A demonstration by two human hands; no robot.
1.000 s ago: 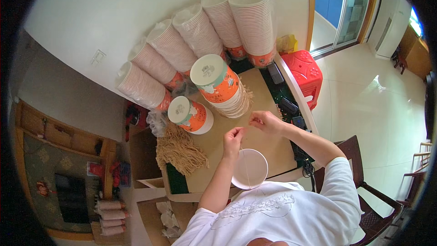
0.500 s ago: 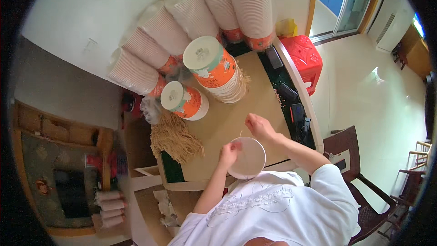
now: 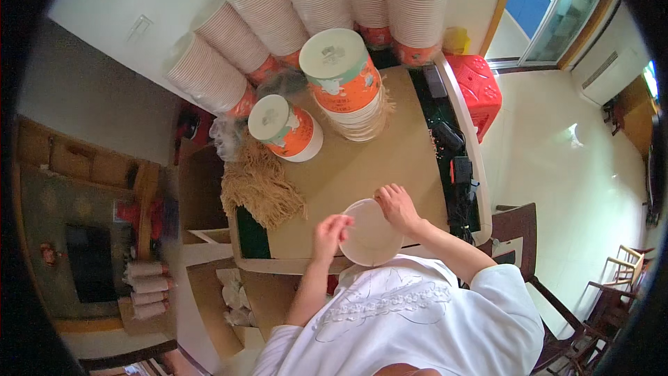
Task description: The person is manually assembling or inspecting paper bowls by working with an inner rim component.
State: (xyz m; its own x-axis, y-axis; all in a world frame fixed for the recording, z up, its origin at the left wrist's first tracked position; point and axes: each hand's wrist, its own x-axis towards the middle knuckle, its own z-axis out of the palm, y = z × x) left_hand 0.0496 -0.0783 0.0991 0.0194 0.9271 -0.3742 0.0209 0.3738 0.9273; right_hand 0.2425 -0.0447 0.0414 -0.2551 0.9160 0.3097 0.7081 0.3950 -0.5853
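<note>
A white paper bucket [image 3: 372,240] is at the table's near edge against my shirt, its round opening toward me. My left hand [image 3: 330,238] is at the left of its rim, fingers pinched together; what they hold, if anything, is too small to make out. At the far right of the rim, my right hand [image 3: 396,207] is closed over the edge. A heap of tan twine strands [image 3: 261,184] lies at the left of the table. Beyond my hands stand a short upturned orange-and-white bucket stack [image 3: 296,141] and a taller stack [image 3: 344,90] with twine hanging behind it.
Several tall plastic-wrapped stacks of paper buckets [image 3: 417,10] line the wall at the back. Black adapters and cables [image 3: 460,170] lie along the table's right side. A red plastic stool [image 3: 476,90] is beyond that edge, and a dark wooden chair [image 3: 518,237] stands at the right.
My right hand has come down from above the bucket onto its far right rim. My left hand has shifted slightly left, staying by the rim. The whole view has shifted a little.
</note>
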